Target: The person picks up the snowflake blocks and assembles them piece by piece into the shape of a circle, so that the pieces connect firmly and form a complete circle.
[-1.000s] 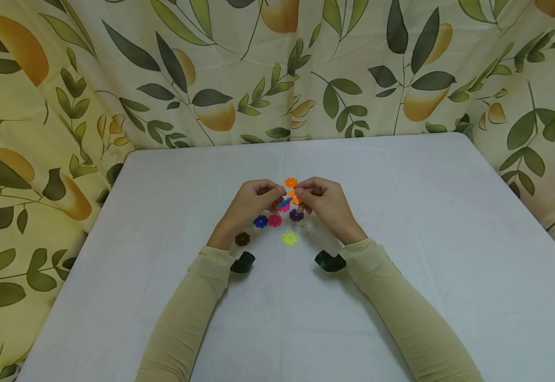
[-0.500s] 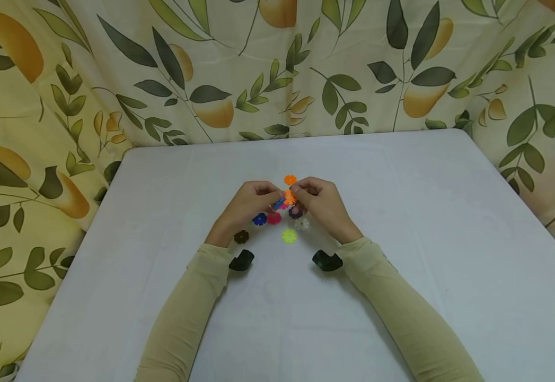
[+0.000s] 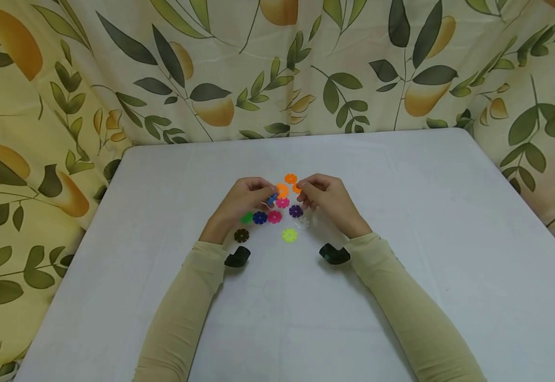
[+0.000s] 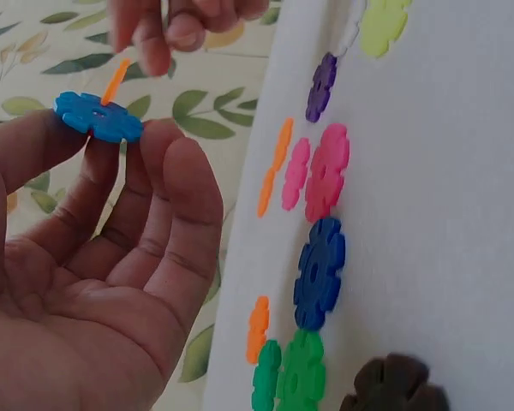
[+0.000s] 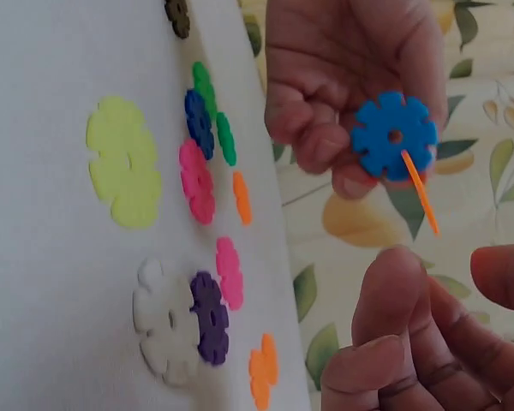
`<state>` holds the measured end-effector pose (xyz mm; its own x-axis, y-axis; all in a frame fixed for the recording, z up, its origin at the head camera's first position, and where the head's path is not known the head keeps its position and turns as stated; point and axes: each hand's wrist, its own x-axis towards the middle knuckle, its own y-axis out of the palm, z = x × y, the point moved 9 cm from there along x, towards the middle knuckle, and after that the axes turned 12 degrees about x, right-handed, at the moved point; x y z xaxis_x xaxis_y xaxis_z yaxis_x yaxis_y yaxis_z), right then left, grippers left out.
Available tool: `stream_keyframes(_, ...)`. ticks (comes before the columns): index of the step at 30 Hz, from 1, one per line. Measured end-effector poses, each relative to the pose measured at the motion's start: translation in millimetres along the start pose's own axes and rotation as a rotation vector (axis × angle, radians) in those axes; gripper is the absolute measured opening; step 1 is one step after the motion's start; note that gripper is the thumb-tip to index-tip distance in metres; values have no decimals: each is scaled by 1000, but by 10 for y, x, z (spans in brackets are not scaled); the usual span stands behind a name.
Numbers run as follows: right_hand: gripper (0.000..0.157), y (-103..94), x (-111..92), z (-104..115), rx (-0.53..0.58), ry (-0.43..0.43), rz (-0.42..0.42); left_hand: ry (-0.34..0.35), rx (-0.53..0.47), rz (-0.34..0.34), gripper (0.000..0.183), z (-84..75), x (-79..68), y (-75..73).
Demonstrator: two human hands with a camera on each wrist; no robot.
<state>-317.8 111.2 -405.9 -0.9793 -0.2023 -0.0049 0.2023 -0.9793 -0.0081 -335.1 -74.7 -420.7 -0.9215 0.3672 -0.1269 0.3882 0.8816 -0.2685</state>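
Note:
My left hand pinches a blue notched disc by its edge, raised above the table. An orange notched disc is slotted into the blue one and stands out edge-on. Just right of the joined pair is my right hand, its thumb and fingers parted and touching nothing in the right wrist view. Below the hands lie a purple disc, a dark blue disc, and two pink discs, one a pink disc nearer me. A green disc lies beside the left wrist.
Loose orange discs lie beyond the hands. Nearer are a clear disc, a yellow disc and a dark brown disc. The white table ends at a leaf-and-fruit patterned curtain.
My right hand has let go of the orange disc and moved off to the right. The left hand has drawn slightly left with the joined discs, uncovering more of the green disc.

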Motion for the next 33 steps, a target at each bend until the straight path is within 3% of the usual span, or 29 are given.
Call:
stream_keyframes(4,33,90,-9,20,3,-4,53,34,4,36,23,-35,6,69)
stream_keyframes(11,32,-1,21,-76,-99,39,5,-18,14,-5,22,47,3,16)
stream_keyframes(16,31,-37,43,-170,-161,81,15,-18,-18,-10,21,56,-4,-1)
stream_keyframes(33,36,128,18,-102,-43,57,101,-15,78,44,23,30,4,81)
